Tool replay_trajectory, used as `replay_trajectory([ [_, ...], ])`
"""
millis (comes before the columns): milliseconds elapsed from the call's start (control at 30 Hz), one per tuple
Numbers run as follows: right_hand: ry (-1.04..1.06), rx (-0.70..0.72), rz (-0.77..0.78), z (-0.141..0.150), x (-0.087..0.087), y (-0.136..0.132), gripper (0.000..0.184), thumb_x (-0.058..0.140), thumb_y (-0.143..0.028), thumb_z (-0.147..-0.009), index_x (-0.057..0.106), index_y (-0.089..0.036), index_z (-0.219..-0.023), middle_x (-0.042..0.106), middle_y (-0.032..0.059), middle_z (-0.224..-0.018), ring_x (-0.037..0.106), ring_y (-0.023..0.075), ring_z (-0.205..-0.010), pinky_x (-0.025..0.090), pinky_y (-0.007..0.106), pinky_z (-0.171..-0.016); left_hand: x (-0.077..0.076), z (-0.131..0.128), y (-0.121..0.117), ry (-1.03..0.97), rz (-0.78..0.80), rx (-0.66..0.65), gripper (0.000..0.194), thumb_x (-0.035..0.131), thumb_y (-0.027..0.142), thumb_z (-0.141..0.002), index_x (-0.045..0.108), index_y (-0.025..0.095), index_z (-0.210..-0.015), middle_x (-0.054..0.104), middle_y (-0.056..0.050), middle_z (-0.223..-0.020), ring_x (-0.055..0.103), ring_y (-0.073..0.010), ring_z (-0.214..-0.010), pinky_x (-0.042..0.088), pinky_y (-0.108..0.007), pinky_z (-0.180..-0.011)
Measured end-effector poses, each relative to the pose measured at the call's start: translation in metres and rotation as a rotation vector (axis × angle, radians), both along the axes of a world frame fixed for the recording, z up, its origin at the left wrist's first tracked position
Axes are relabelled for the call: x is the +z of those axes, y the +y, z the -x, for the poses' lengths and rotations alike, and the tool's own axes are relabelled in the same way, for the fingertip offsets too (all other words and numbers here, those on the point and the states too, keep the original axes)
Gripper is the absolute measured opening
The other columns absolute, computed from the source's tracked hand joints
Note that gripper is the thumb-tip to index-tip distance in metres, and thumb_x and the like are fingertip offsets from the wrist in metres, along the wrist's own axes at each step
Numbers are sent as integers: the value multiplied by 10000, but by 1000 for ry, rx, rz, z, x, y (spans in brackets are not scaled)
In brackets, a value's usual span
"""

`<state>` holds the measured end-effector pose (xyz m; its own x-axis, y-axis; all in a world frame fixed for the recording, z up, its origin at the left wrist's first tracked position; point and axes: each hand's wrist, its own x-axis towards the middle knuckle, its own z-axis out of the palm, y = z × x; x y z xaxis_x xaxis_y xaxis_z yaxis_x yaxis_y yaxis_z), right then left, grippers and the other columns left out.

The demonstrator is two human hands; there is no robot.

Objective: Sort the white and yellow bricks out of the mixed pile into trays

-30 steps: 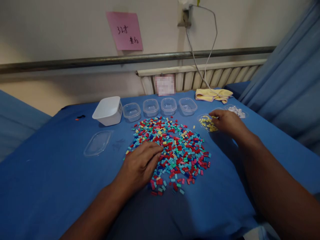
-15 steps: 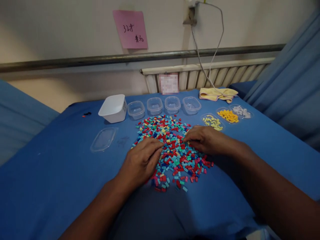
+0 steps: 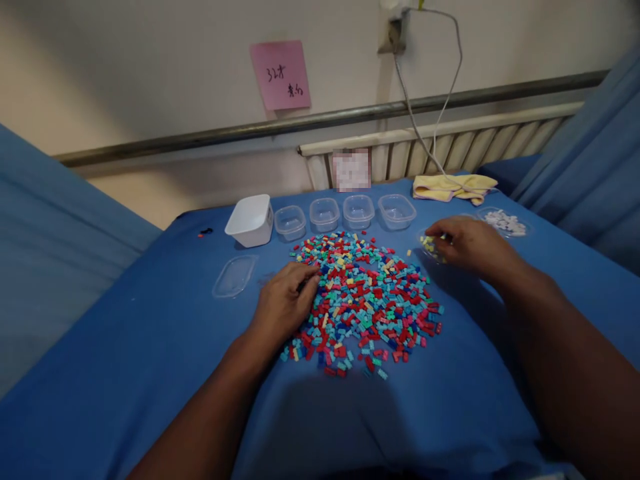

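Observation:
A wide pile of small toy building bricks (image 3: 370, 307) in red, light blue, dark blue, green, pink and pale yellow lies on the blue cloth. My left hand (image 3: 287, 297) rests at the pile's left edge, its thumb and fingers curled together; whatever they pinch is hidden. To the right, my right hand (image 3: 470, 243) is over a shallow clear lid with pale yellow bricks (image 3: 431, 248). Its fingers are bent and drawn together, and I cannot make out what is in them. A single yellow brick (image 3: 409, 253) lies between the pile and that lid.
Behind the pile stand a white tub (image 3: 250, 223) and a row of clear containers (image 3: 325, 215). An unfilled clear lid (image 3: 235, 277) lies left. White bricks (image 3: 504, 223) sit on another lid, right. A yellow cloth (image 3: 453, 188) and a hanging cable (image 3: 415, 127) are at the back.
My right hand has moved from the pile to the right, over the lid of pale yellow bricks. My left hand stays by the pile's left side. The view has shifted slightly.

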<state>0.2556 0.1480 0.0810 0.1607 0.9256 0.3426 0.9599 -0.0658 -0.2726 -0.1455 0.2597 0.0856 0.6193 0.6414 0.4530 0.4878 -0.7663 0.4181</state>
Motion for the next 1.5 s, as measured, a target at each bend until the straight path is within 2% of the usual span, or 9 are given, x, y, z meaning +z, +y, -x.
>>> replay_trajectory([
  [100, -72, -178, 72, -15, -4, -1, 329, 619, -224, -958, 851, -187, -1188, 832, 174, -1208, 769, 349, -1048, 566, 430, -865, 5, -17, 9, 108, 42, 3, 287, 653, 310, -1072, 773, 187, -1302, 755, -77, -1231, 724, -265, -1144, 567, -412, -980],
  [200, -78, -183, 45, -9, -4, 2, 344, 606, -290, -1006, 837, -171, -1231, 823, 185, -1239, 760, 358, -1098, 557, 427, -871, 10, -46, 24, 250, 41, -41, 333, 634, 274, -1069, 753, 171, -1363, 742, -105, -1288, 695, -305, -1209, 548, -451, -1041],
  [433, -82, 180, -67, 40, -7, 10, 285, 573, -295, -1060, 838, -215, -1125, 842, 113, -1152, 760, 299, -1052, 554, 397, -890, 10, -93, 36, 509, -50, -162, 228, 584, 131, -1021, 807, 142, -1063, 717, -148, -1088, 687, -317, -1081, 566, -438, -958],
  [567, -54, 259, -73, 52, -6, 10, 271, 575, -308, -1079, 833, -226, -1082, 843, 111, -1115, 758, 287, -1013, 549, 389, -872, 13, -75, 28, 343, 11, -224, 401, 566, 68, -967, 778, 136, -1301, 748, -139, -1257, 686, -319, -1216, 547, -461, -1069],
  [800, 143, 425, -161, 76, -6, 7, 211, 613, -250, -1063, 810, -222, -1133, 834, 103, -1074, 771, 278, -1003, 576, 403, -910, 6, -48, 16, -361, 798, -67, 482, 819, 309, -891, 732, 137, -1333, 768, -113, -1259, 733, -222, -1071, 589, -368, -958],
  [1067, 192, 627, -213, 129, -1, 3, 272, 600, -266, -1114, 744, -273, -1345, 813, 93, -1239, 760, 250, -1137, 615, 404, -981, 10, -67, -18, -482, 1079, -176, 540, 892, 308, -799, 739, 156, -1294, 785, -79, -1162, 744, -173, -980, 592, -310, -924],
  [1200, 40, 516, -171, 108, 3, 7, 275, 551, -336, -1143, 789, -235, -1236, 829, 98, -1096, 762, 250, -996, 595, 374, -878, 6, -62, -16, -342, 768, -170, 463, 781, 398, -946, 736, 175, -1350, 785, -105, -1225, 756, -252, -1088, 611, -425, -992],
  [1333, -68, 126, -127, 45, 4, 4, 250, 603, -309, -1075, 822, -207, -1141, 829, 132, -1117, 757, 288, -1007, 559, 385, -852, 8, -50, -17, 80, 293, -295, 530, 604, 493, -1109, 669, 177, -1529, 587, -142, -1621, 539, -323, -1526, 413, -561, -1299],
  [1500, -128, -224, 73, -12, -6, 0, 286, 652, -353, -977, 865, -220, -1115, 843, 137, -1103, 763, 314, -918, 526, 388, -736, 19, -40, -46, 574, 210, -409, 764, 452, 599, -1163, 336, 133, -1757, 147, -127, -1829, 121, -344, -1716, 204, -597, -1392],
])
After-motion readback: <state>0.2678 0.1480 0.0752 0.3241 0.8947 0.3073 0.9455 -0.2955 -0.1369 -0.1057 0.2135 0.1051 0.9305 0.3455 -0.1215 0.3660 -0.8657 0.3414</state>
